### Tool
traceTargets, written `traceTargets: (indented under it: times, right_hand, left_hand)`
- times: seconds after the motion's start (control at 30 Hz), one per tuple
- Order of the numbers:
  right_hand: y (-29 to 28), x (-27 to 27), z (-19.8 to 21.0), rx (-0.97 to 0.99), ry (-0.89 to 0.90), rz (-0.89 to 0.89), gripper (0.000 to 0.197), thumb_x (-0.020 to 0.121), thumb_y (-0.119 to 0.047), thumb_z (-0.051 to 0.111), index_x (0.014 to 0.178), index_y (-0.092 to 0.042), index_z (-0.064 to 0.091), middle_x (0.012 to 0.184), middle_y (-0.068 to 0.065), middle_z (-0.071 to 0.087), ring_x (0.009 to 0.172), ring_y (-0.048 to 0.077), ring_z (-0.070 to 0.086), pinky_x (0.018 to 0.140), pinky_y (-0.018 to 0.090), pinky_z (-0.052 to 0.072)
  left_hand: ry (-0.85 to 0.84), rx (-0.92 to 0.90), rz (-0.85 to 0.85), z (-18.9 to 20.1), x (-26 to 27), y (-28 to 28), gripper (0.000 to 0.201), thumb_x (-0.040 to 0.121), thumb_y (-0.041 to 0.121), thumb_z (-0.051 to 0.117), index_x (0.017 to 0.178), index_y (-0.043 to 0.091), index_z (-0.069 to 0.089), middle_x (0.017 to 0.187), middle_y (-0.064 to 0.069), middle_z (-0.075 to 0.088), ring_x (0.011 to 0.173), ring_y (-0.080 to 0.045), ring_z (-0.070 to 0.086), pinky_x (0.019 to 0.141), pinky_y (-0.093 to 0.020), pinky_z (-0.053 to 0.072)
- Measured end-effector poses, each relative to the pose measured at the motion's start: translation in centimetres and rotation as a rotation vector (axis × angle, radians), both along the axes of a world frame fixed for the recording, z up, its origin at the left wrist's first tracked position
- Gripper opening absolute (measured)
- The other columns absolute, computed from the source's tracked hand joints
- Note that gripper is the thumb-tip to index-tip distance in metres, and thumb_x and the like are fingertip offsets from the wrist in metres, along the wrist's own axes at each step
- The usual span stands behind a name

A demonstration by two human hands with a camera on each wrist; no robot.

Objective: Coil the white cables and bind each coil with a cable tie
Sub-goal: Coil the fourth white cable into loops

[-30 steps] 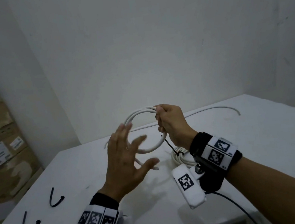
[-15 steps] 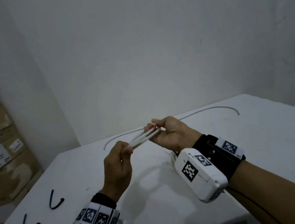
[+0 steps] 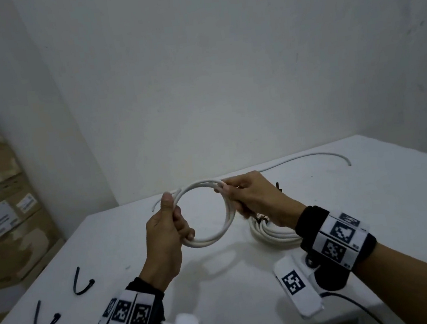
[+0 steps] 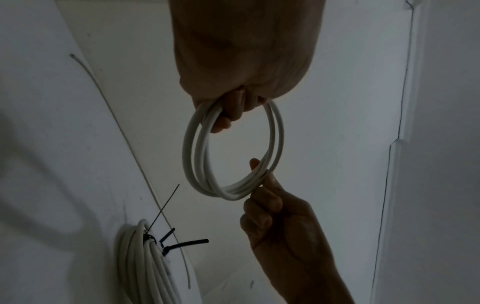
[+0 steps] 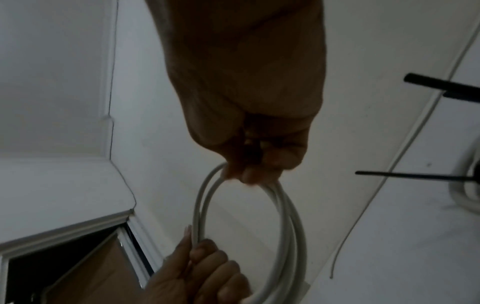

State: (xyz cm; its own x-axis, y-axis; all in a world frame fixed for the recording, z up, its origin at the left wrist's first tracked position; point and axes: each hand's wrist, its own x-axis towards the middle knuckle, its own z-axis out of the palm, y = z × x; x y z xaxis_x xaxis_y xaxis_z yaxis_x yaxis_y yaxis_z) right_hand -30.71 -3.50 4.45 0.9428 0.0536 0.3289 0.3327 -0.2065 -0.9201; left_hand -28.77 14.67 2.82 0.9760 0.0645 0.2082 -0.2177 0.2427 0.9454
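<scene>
I hold a round coil of white cable (image 3: 222, 230) in the air above the white table (image 3: 375, 217), its loops facing me. My left hand (image 3: 172, 219) grips the coil's left side, thumb up along the loops. My right hand (image 3: 240, 196) pinches the coil's right side. The same coil (image 4: 207, 164) shows from below in the left wrist view, and the coil (image 5: 285, 236) in the right wrist view. Behind my right wrist lies a bound coil (image 3: 272, 234) of white cable with black ties (image 4: 182, 244) on it. One loose white cable (image 3: 306, 157) lies along the table's far edge.
Two loose black cable ties (image 3: 80, 281) (image 3: 43, 320) lie on the table at the near left. Stacked cardboard boxes (image 3: 1, 215) stand at the left beyond the table. A white wall rises close behind the table's far edge.
The coil was held edge-on and flattened between both hands half a second ago. It has been turned so its open ring faces me, with the left hand now gripping its left side.
</scene>
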Motion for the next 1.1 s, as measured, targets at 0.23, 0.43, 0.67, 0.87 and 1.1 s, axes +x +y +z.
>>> traceTargets:
  times: [0.23, 0.43, 0.67, 0.87, 1.1]
  right_hand:
    - [0.2, 0.5, -1.9, 0.189, 0.198, 0.075, 0.024, 0.098, -0.021, 0.048, 0.093, -0.014, 0.070, 0.085, 0.008, 0.065, 0.074, 0.014, 0.059, 0.067, 0.027, 0.047]
    - [1.7, 0.9, -3.6, 0.854, 0.434, 0.195, 0.024, 0.097, -0.007, 0.034, 0.104, -0.012, 0.056, 0.059, 0.004, 0.045, 0.040, 0.009, 0.037, 0.040, 0.019, 0.033]
    - [3.4, 0.6, -4.3, 0.448, 0.278, 0.005, 0.026, 0.101, -0.014, 0.038, 0.113, -0.011, 0.061, 0.066, 0.007, 0.047, 0.054, 0.015, 0.043, 0.048, 0.026, 0.040]
    - [4.7, 1.1, -5.1, 0.393, 0.270, -0.080, 0.024, 0.100, -0.010, 0.040, 0.108, -0.009, 0.063, 0.062, 0.003, 0.036, 0.051, 0.012, 0.032, 0.043, 0.023, 0.033]
    - [6.0, 1.9, -5.3, 0.419, 0.347, 0.050, 0.020, 0.099, -0.009, 0.045, 0.109, -0.008, 0.062, 0.065, 0.009, 0.048, 0.050, 0.017, 0.046, 0.049, 0.029, 0.048]
  left_hand:
    - [0.198, -0.119, -0.154, -1.6, -0.1, 0.2, 0.044, 0.097, 0.044, 0.045, 0.065, 0.014, 0.040, 0.044, 0.006, 0.022, 0.035, -0.009, 0.022, 0.038, -0.022, 0.034]
    - [0.319, -0.092, -0.275, -1.6, 0.0, 0.7, 0.042, 0.098, 0.043, 0.045, 0.078, 0.007, 0.051, 0.043, 0.005, 0.023, 0.033, -0.008, 0.024, 0.036, -0.022, 0.034]
    - [0.363, 0.025, -0.272, -1.4, 1.0, 2.1, 0.036, 0.101, 0.034, 0.044, 0.104, 0.003, 0.061, 0.047, 0.004, 0.027, 0.035, -0.009, 0.023, 0.038, -0.018, 0.031]
    - [0.360, 0.050, -0.229, -2.1, 1.2, 2.4, 0.034, 0.102, 0.030, 0.042, 0.105, 0.003, 0.063, 0.051, 0.003, 0.029, 0.039, -0.011, 0.026, 0.039, -0.022, 0.032]
    - [0.239, 0.183, -0.093, -2.2, 1.4, 3.9, 0.018, 0.099, 0.019, 0.046, 0.095, 0.006, 0.058, 0.053, 0.002, 0.029, 0.038, -0.011, 0.025, 0.038, -0.020, 0.030]
